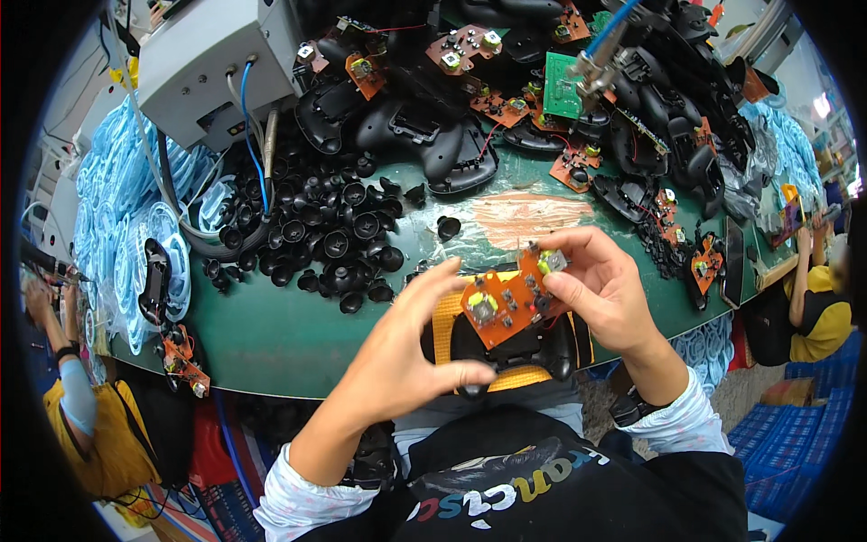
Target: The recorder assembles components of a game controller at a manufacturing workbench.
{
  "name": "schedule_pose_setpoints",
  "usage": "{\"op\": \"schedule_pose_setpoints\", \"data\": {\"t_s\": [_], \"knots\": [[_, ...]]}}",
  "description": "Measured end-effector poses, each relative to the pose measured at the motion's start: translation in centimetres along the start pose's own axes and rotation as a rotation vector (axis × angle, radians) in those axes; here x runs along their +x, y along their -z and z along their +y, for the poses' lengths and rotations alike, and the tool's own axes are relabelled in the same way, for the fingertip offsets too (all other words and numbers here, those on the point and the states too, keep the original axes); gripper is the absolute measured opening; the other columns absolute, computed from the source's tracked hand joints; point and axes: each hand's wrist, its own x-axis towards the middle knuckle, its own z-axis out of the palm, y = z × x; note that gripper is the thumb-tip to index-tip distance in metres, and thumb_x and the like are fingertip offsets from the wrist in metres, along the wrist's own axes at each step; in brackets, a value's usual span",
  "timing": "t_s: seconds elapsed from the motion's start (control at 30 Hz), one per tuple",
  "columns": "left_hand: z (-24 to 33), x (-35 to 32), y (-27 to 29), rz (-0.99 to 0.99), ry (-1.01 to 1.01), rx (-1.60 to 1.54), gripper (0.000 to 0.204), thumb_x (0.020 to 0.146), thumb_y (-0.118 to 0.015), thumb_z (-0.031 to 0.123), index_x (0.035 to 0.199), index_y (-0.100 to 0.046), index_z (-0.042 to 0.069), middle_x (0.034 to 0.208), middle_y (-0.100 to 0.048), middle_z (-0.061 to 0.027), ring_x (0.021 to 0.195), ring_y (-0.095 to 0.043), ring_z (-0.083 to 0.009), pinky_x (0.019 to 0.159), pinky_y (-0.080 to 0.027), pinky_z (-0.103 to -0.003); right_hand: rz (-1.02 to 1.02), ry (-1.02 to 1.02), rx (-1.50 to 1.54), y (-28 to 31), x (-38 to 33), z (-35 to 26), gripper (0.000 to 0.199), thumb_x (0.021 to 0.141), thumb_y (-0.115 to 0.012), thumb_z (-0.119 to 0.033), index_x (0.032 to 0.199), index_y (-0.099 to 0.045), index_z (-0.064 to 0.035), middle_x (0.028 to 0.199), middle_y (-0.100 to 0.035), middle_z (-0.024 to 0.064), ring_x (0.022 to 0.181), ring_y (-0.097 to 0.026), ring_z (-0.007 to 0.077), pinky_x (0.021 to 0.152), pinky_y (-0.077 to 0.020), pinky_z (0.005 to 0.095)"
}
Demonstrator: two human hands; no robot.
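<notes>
My right hand (603, 294) pinches the right end of an orange-brown game controller circuit board (508, 307). The board carries two joystick modules with yellow-green and metal parts, and it is held tilted above the table edge. My left hand (406, 348) is spread open at the board's left side, thumb and fingers apart, with nothing in it. Below the board a black controller shell (533, 354) lies on a yellow cloth (441, 327), partly hidden by the board and my left thumb. One loose black thumbstick cap (448, 227) sits beyond the board.
Several black thumbstick caps (334, 244) are heaped left of centre. Controller shells (424, 135) and more boards (465, 47) pile up at the back. A grey machine box (217, 72) stands back left, near light-blue cords (122, 190). Other people (817, 307) sit at both sides.
</notes>
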Motion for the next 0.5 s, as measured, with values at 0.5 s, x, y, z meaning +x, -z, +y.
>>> {"op": "schedule_pose_setpoints", "data": {"t_s": [0.5], "knots": [[-0.8, -1.8, -4.9, 0.158, -0.116, 0.103, 0.035, 0.060, -0.092, 0.019, 0.073, -0.062, 0.004, 0.143, -0.046, -0.0268, 0.117, -0.060, -0.0371, 0.090, -0.052, -0.036, 0.334, -0.037, 0.029, 0.9, -3.6, 2.5, 0.032, 0.096, -0.057, -0.003, 0.124, -0.045, 0.0030, 0.114, -0.057, 0.0142, 0.082, -0.064, 0.0130, 0.058, -0.0583, 0.0239]]}}
